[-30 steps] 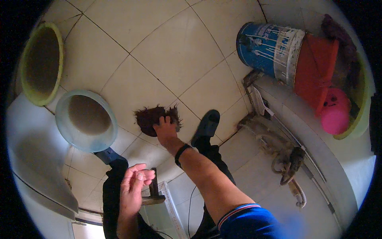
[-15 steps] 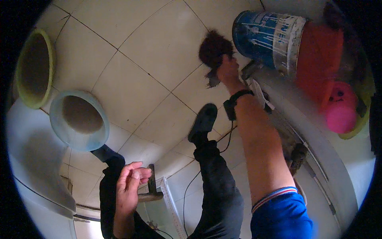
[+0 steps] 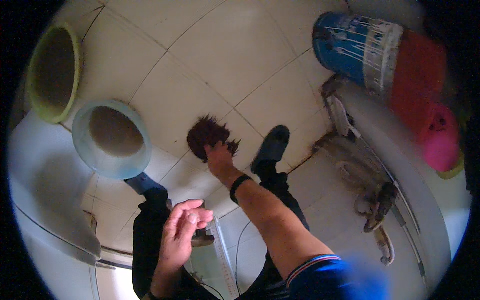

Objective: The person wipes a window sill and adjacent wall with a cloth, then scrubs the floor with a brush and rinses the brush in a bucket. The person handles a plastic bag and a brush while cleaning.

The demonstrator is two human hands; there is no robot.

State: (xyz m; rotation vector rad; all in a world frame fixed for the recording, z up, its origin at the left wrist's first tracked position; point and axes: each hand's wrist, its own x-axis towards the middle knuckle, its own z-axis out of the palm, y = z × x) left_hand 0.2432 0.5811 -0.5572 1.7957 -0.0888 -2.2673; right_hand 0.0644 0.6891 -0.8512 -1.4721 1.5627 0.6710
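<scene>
My right hand (image 3: 220,161) bends its fingers into the near edge of a shaggy dark-red rag (image 3: 206,136), gripping it on the tiled floor (image 3: 150,110) ahead of my feet. My left hand (image 3: 177,234) hangs empty, fingers loosely curled. My right slipper (image 3: 272,146) sits just beside the rag; a pale basin (image 3: 111,167) of murky water crowds my left slipper (image 3: 142,183), with a yellow-green basin (image 3: 78,65) beyond. Off to the right stand a drip-streaked blue bucket (image 3: 346,46), something red (image 3: 419,75) and something pink (image 3: 442,146). The bucket's printing is too blurred to read.
</scene>
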